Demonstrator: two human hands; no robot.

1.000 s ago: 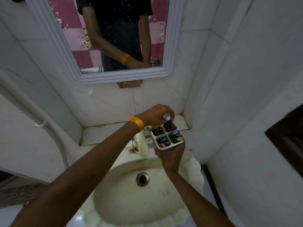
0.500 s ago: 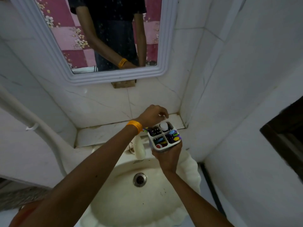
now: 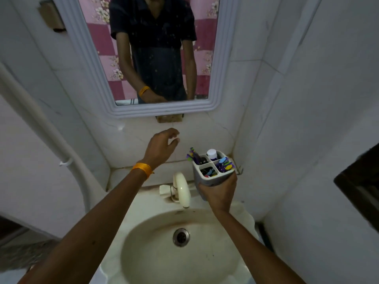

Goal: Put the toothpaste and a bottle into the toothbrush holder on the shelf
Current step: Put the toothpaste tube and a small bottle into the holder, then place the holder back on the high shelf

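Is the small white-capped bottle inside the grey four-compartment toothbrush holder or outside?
Inside: the small white-capped bottle stands in the grey four-compartment toothbrush holder, far compartment.

White tiled walls (image 3: 307, 99) meet in a corner past the right hand. A mirror (image 3: 155, 48) in a white frame hangs on the wall above both hands, and it shows a pink checked wall with flowers. Below the hands sits a cream sink (image 3: 143, 263) with 1 drain (image 3: 181, 237) and a cream tap (image 3: 180, 188). A white pipe (image 3: 41, 128) runs down the wall far left of the left hand. The light is dim.
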